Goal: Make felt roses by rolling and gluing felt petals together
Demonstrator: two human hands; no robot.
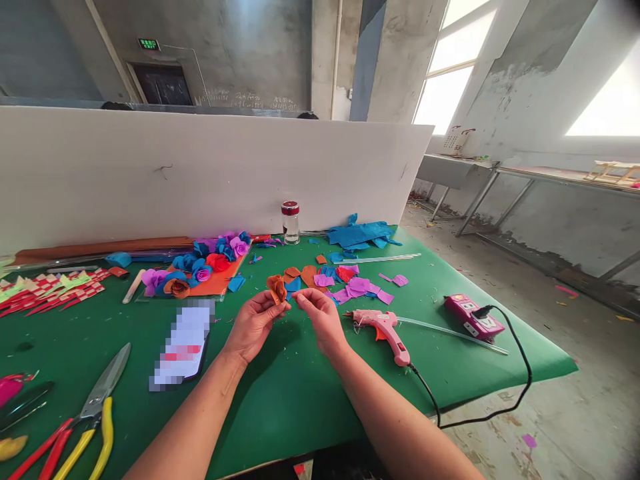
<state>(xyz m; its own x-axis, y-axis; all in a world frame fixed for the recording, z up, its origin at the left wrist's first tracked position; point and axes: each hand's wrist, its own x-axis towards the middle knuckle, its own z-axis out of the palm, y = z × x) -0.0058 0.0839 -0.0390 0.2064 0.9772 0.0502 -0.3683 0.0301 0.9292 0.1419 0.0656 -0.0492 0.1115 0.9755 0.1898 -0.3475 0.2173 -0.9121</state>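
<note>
My left hand (255, 321) pinches a brown-orange paper flower (277, 288) by its base, above the green table. Close beside it on the right, my right hand (320, 313) has thumb and forefinger pressed together; anything between them is too small to make out. Cut paper petals (357, 287) in purple, blue, brown and red lie just beyond the hands. A pink glue gun (384, 328) rests to the right, with a clear glue stick at its back. Finished paper flowers (200, 262) in blue, purple, red and brown are grouped at the left.
A pink power strip (474, 316) with a black cord lies at the right. Large scissors (97, 400) and a phone (183, 343) are at the left. Towards the white partition (215, 167) stand a glass jar (290, 223) and a heap of blue paper (361, 233).
</note>
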